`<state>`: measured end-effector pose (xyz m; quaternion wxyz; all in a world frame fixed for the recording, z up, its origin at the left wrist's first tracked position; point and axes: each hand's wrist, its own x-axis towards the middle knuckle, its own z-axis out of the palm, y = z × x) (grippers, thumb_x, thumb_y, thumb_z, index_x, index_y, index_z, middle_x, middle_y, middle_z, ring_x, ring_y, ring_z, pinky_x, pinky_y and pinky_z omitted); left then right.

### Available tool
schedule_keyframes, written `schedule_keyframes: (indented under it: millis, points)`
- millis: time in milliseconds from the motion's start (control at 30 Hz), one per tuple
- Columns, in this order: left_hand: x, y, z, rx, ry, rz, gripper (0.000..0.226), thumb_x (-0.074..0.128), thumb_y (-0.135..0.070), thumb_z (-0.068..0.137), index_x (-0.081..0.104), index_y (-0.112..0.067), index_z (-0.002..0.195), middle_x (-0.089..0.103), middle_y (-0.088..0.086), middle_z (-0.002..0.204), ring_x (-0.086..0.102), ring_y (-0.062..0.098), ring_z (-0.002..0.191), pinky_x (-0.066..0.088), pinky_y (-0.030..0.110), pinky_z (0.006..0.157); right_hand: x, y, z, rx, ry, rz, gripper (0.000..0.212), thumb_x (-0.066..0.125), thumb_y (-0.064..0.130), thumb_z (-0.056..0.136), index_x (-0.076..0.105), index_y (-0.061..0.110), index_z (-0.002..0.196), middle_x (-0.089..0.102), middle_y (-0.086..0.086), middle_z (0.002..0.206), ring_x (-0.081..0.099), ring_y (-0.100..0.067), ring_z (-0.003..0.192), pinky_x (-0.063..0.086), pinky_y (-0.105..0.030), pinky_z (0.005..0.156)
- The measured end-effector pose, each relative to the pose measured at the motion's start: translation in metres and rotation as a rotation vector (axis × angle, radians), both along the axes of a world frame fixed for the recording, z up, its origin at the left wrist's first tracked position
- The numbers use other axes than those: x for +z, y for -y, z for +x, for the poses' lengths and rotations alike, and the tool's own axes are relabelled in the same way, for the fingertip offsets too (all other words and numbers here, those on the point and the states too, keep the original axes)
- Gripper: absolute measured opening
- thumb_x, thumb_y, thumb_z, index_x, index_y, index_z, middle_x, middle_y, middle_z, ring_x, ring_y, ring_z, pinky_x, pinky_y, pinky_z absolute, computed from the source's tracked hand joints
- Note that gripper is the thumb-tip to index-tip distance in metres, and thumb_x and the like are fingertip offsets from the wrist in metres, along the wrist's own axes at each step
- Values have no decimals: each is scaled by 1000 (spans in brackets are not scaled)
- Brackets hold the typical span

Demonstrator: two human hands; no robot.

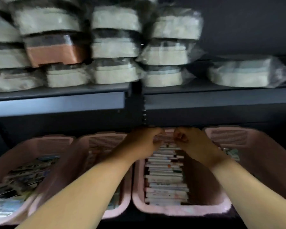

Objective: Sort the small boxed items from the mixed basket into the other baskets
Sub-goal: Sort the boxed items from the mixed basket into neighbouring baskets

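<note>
Baskets of pink plastic stand in a row on a lower shelf, four in view: one basket (0, 162) at 8 o'clock of the view holds a loose jumble of printed packets (28, 171), a second basket (82, 146) stands just beside it toward 3 o'clock, a third basket (180, 210) sits near 6 o'clock, and a fourth basket (262, 146) lies at 4 o'clock. Small boxed items (165, 179) fill the third basket in a tidy stack on edge, running from its 6 o'clock wall up to its 12 o'clock end. Both bare forearms reach over that stack. The left hand (144, 142) and the right hand (191, 142) meet close together above the 12 o'clock end of the row, each with fingers curled inward; motion blur hides whether either pinches a box, so I cannot tell. Above, at 12 o'clock, a dark metal shelf (56, 104) carries piles of plastic-wrapped pale packs (114, 47), with one orange-brown pack (54, 53) among them toward 10 o'clock.
</note>
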<state>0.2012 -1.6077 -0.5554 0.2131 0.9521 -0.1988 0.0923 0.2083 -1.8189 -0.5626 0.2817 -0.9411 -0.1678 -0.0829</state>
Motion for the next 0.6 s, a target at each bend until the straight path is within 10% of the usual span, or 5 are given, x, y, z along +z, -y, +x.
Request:
schedule_keyframes:
  millis: [300,600]
  points:
    - [-34,199,4,-354,-84,109,27,68,-38,96,68,-33,123,67,-6,123,63,21,107,54,39,92,-22,185,-39,-414,-419,-125,10,67,26,92,59,26,86,66,4,75,63,-14,63,49,-26,59]
    - [-86,276,25,-276,-244,275,33,61,-19,94,71,-27,125,64,4,132,62,27,118,52,32,99,-63,257,-46,-372,-596,-258,38,62,50,89,57,38,124,60,7,116,54,-18,100,43,-35,88]
